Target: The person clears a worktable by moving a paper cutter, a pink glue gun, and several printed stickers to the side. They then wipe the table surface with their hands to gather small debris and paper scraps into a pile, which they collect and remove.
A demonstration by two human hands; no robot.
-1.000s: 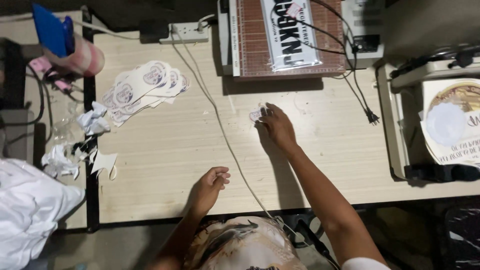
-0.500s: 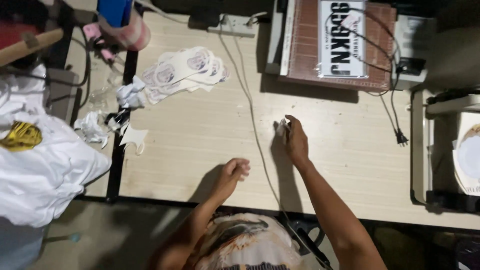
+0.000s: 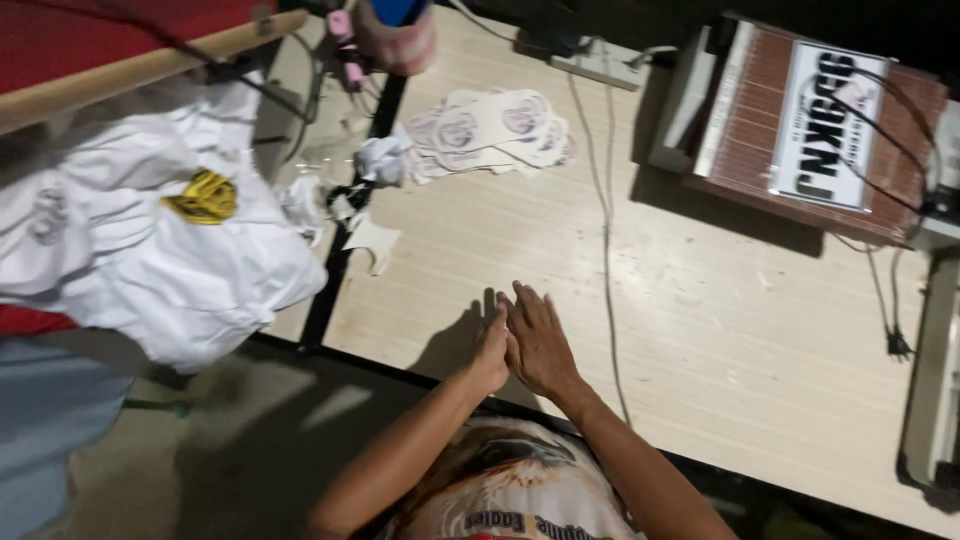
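- Now both hands sit together at the near edge of the pale wood-grain bench (image 3: 700,330), about 6 o'clock in view.
- Right hand (image 3: 538,340) has pulled back from mid-bench, where half a second ago it was pinching a small white scrap; it now lies flat, palm down, fingers spread, grip wide, nothing visibly held.
- Left hand (image 3: 490,352) has come over to touch the right hand's side; fingers loosely together, grip looks empty, though the palm is hidden.
- The small white scrap is no longer visible; cannot tell if it lies under the right palm.
- Thin white cable (image 3: 604,250) runs just right of the hands, from 12 to 6 o'clock.
- Fan of white round-printed paper cutouts (image 3: 495,130) at 11 o'clock, well apart from the hands, untouched.
- Crumpled white cloth with a yellow print (image 3: 150,240) at 9 o'clock, brown flat press machine (image 3: 810,140) at 1 o'clock.
- View has swung left since earlier, bringing in more of the cloth.
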